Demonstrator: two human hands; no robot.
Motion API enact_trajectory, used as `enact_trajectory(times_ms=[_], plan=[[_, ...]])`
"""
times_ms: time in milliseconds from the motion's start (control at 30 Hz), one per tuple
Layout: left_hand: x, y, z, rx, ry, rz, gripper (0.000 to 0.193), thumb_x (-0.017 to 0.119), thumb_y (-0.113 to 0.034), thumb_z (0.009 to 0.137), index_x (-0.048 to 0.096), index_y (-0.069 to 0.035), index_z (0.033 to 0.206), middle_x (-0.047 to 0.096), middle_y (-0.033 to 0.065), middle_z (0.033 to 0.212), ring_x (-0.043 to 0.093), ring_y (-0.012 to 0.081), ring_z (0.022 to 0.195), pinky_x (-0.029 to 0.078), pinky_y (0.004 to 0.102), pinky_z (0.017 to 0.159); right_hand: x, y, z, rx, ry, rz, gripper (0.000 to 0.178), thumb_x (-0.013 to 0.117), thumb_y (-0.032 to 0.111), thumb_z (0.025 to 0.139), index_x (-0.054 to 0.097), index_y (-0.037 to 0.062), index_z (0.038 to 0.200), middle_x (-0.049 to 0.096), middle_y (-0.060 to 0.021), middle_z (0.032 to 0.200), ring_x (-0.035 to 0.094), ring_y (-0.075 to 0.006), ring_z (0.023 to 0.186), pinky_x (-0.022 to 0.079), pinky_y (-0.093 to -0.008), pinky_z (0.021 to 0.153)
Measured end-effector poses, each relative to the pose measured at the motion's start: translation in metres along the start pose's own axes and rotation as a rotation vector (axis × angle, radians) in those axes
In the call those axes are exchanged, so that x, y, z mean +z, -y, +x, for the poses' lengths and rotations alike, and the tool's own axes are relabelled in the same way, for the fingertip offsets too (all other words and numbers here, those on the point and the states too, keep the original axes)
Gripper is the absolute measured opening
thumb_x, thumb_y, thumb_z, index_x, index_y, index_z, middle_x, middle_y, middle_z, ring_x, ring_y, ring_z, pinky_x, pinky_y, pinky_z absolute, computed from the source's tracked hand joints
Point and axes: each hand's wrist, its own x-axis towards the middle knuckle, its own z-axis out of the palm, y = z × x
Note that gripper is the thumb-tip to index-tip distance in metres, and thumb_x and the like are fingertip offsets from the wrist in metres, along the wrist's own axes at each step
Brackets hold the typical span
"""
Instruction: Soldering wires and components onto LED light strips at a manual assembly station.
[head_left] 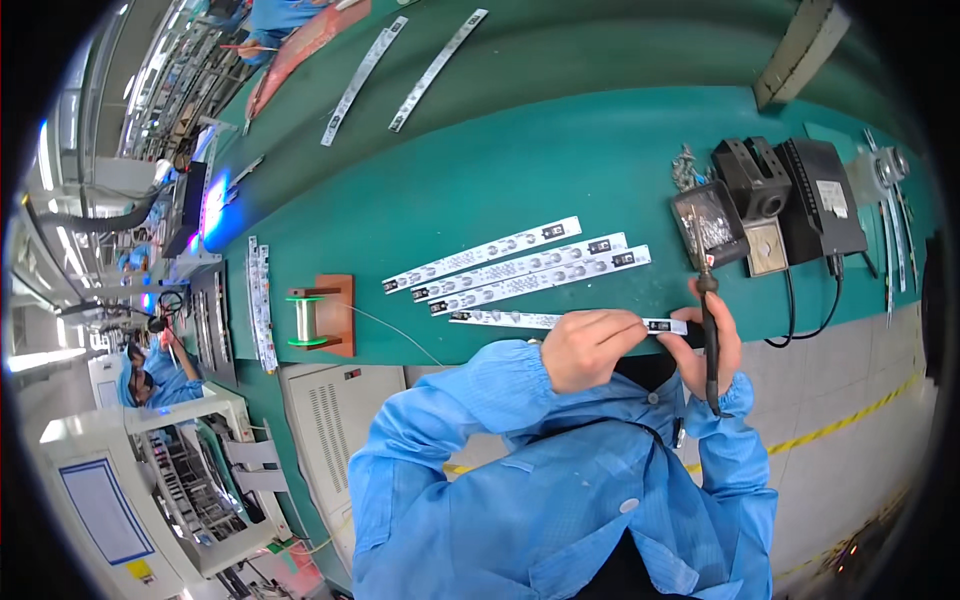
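A narrow white circuit board strip (510, 319) with round lens-like parts lies along the near bench edge. My left hand (592, 348) is closed over it near its right end, hiding part of it; the fingertips look pinched on the strip. My right hand (722, 345) is wrapped around a soldering iron (711, 350), its tip pointing away over a small dark tray (728, 225). The right thumb touches or nearly touches the strip's end. Just beyond lie three similar strips, the nearest of them (540, 281) almost parallel to mine.
A solder wire spool (305, 320) on a brown stand sits at left, its thin wire trailing toward my left sleeve. More strips (262, 305) lie beyond it. At right are a black soldering station (820, 200) and an iron holder (752, 180). Other people work far left.
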Motion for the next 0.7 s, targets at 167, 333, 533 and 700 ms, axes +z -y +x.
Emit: enact_trajectory(times_ms=[167, 333, 533, 700], plan=[[0.004, -0.006, 0.002, -0.285, 0.011, -0.114, 0.022, 0.064, 0.007, 0.073, 0.067, -0.001, 0.093, 0.068, 0.0127, 0.088, 0.068, 0.029, 0.079, 0.056, 0.0362, 0.065, 0.004, 0.002, 0.002, 0.099, -0.02, -0.081, 0.071, 0.073, -0.011, 0.075, 0.042, -0.0001, 0.137, 0.056, -0.0224, 0.132, 0.062, -0.0126, 0.075, 0.052, -0.0264, 0.067], [0.008, 0.005, 0.01, -0.27, -0.008, 0.052, 0.019, 0.064, 0.005, 0.071, 0.068, -0.004, 0.088, 0.068, 0.0099, 0.086, 0.065, 0.0284, 0.081, 0.054, 0.0383, 0.068, 0.015, 0.01, 0.029, -0.003, -0.055, -0.445, 0.057, 0.077, -0.007, 0.072, 0.057, 0.0004, 0.124, 0.065, -0.0161, 0.114, 0.059, -0.0195, 0.076, 0.049, -0.0299, 0.069], [-0.013, 0.001, 0.007, -0.206, -0.075, 0.175, 0.021, 0.071, 0.005, 0.068, 0.066, -0.001, 0.088, 0.064, 0.0127, 0.092, 0.061, 0.0299, 0.081, 0.05, 0.0381, 0.067, 0.024, 0.012, 0.042, -0.068, -0.036, -0.562, 0.057, 0.079, -0.003, 0.066, 0.06, 0.0002, 0.119, 0.065, -0.0182, 0.108, 0.064, -0.0339, 0.092, 0.048, -0.039, 0.081], [-0.039, -0.032, -0.039, -0.35, 0.116, 0.195, 0.024, 0.077, -0.002, 0.064, 0.067, -0.003, 0.086, 0.062, 0.0096, 0.089, 0.06, 0.0281, 0.077, 0.048, 0.0384, 0.065, 0.023, 0.005, 0.033, -0.088, -0.052, -0.515, 0.058, 0.078, -0.006, 0.068, 0.057, 0.0, 0.122, 0.066, -0.0182, 0.113, 0.063, -0.0292, 0.086, 0.049, -0.0353, 0.078]])
